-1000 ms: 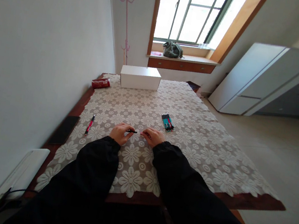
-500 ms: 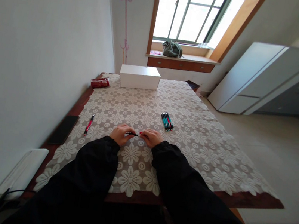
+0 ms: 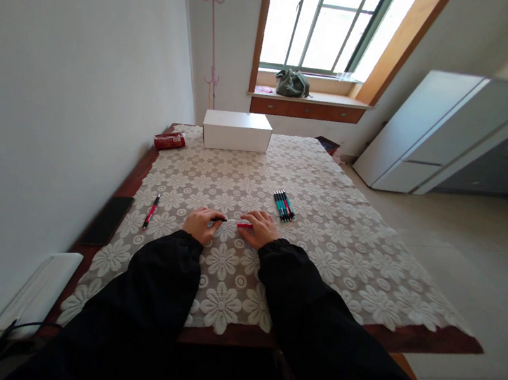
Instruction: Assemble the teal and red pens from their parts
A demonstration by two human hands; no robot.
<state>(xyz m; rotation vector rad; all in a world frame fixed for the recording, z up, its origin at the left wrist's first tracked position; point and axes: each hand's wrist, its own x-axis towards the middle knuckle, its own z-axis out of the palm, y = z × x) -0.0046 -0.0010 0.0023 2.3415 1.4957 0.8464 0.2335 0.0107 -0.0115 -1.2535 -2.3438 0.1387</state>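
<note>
Head view: both hands sit low over the table (image 3: 325, 227), left hand (image 3: 200, 225) pinching the pen's (image 3: 231, 221) black end, right hand (image 3: 261, 230) pinching its red end. I'd keep both grips snug and pull straight along the pen, well clear of the bundle (image 3: 284, 206).

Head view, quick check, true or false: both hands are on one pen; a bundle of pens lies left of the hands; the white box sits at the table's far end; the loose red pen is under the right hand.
1. Both the left hand and the right hand grip one pen: true.
2. The pen bundle lies left of the hands: false, it lies to their right.
3. The white box sits at the far end: true.
4. The loose red pen is under the right hand: false, it lies apart, left of the left hand.
</note>
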